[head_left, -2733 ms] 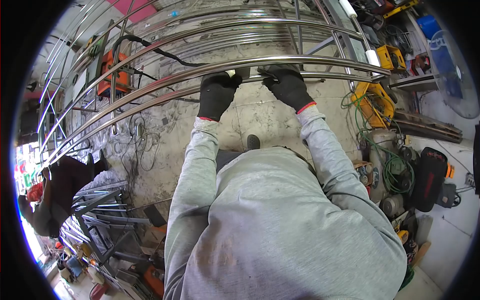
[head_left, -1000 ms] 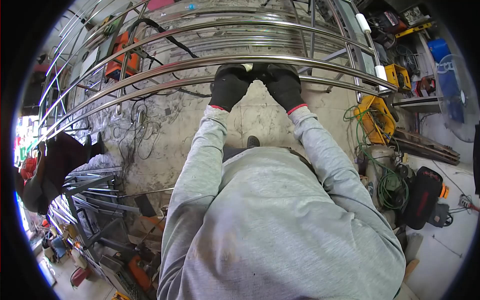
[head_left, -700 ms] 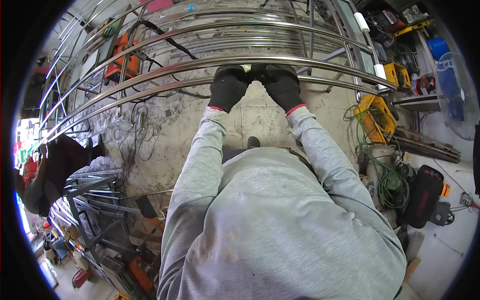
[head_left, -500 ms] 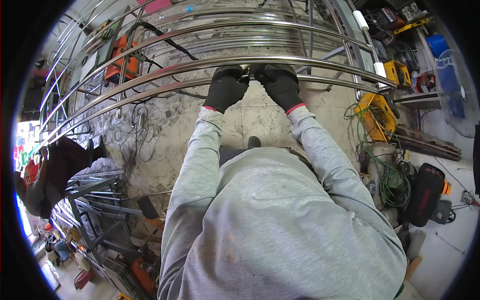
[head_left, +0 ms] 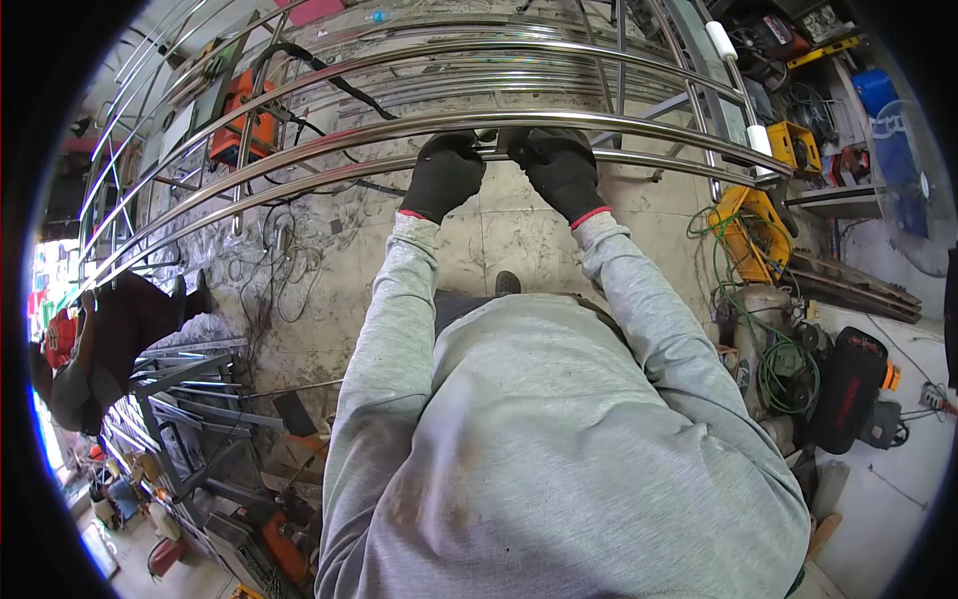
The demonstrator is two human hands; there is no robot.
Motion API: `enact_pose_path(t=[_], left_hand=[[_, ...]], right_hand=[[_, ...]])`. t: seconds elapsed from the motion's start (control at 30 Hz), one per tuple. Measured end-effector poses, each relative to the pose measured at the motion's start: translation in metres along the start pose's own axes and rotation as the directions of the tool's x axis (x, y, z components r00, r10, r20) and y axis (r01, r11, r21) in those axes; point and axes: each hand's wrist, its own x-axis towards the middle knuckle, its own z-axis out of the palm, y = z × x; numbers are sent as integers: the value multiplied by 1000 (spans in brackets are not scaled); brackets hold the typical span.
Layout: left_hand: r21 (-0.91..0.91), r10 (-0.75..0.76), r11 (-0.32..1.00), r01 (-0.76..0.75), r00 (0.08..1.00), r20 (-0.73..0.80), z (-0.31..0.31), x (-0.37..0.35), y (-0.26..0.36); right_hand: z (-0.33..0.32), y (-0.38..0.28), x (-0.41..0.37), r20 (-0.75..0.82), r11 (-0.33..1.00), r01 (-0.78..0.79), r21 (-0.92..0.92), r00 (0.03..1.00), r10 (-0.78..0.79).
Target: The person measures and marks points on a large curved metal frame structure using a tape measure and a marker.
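Observation:
Shiny metal tubes run across the upper part of the head view, joined by short crosspieces into a long frame [head_left: 399, 128]. My left hand [head_left: 444, 178], in a black glove with a red cuff edge, is at the two nearest tubes, its fingers bent and mostly hidden behind the upper one. To its right, my right hand [head_left: 559, 172], gloved the same way, is closed at the same tubes. A small piece between the hands is too hidden to name. What the fingers grip cannot be made out.
A person [head_left: 120, 324] in dark clothes is at the left, beside stacked grey metal frames [head_left: 185, 399]. An orange machine [head_left: 242, 120] stands behind the tubes. At the right are a yellow reel [head_left: 748, 235], green hose [head_left: 763, 374] and black case [head_left: 846, 389]. Cables lie on the floor.
My left hand has shifted slightly left and down, widening the gap between the hands. My right hand has barely moved. The person at the left has moved slightly.

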Motion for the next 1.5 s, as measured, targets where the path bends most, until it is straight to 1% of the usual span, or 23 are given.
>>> enact_pose_path(t=[0.07,0.1,0.13,0.17,0.2,0.27,0.3,0.37,0.4,0.47,0.5,0.57,0.67,0.77,0.8,0.9,0.97,1.1,1.2,1.27,1.4,1.47,1.5], left_hand=[[-17,58,998,-57,998,27,-2,1,0],[-17,57,998,-57,998,26,-6,3,3],[-66,-56,996,66,987,149,-11,5,6],[-98,-158,977,191,949,273,-15,6,10],[-99,-159,977,192,949,274,-16,6,12],[-236,-97,960,150,971,220,-17,7,18],[-236,-97,960,150,971,221,-14,6,15],[-131,-13,991,28,994,113,-8,5,11],[-131,-13,991,28,994,113,-8,5,12],[-196,5,981,7,998,63,-8,5,14],[-196,6,981,7,998,64,-9,6,17],[-253,2,967,10,999,47,-11,8,23],[-291,-2,957,17,999,50,-9,9,23],[-201,-48,977,64,995,84,-11,10,26],[-201,-47,977,63,995,85,-11,10,27],[-197,-22,980,30,999,42,-8,10,25],[-129,69,989,-73,997,-36,-1,9,19],[-143,74,987,-77,997,-31,0,8,15],[-124,56,991,-57,998,-11,0,8,15],[-131,29,991,-28,1000,0,0,8,15],[-139,40,990,-40,999,-9,2,6,10],[-138,-15,990,27,996,86,0,5,9],[-138,-15,990,27,996,86,-1,5,10]], right_hand=[[-2,-2,0,66,998,-67,14,996,66],[-5,-5,0,66,998,-66,14,996,65],[-8,-8,0,94,997,-80,6,992,79],[-11,-11,1,119,996,-93,-2,989,92],[-9,-9,0,120,996,-93,-2,988,93],[-6,-6,1,95,998,-58,-9,994,59],[-6,-7,2,95,998,-58,-9,994,59],[-8,-9,2,111,996,-85,-23,990,87],[-6,-7,1,111,996,-85,-23,990,88],[-2,-3,1,-3,1000,-5,19,1000,5],[-4,-6,1,-4,1000,-5,19,1000,6],[-10,-9,2,-17,997,61,-46,998,-62],[-13,-12,2,21,999,20,-27,1000,-20],[-13,-12,1,-13,997,53,-50,998,-54],[-13,-10,1,-14,997,52,-50,999,-53],[-10,-8,1,-13,998,49,-36,999,-50],[-8,-7,2,61,999,-18,-30,998,20],[-4,-6,1,24,999,-47,19,999,46],[-6,-7,3,36,999,-30,-13,999,30],[-9,-11,2,86,997,-83,-5,993,83],[-5,-7,2,72,996,-82,24,994,80],[-1,-1,3,22,997,-2,-79,1000,4],[-4,-4,3,22,997,-2,-79,1000,4]])
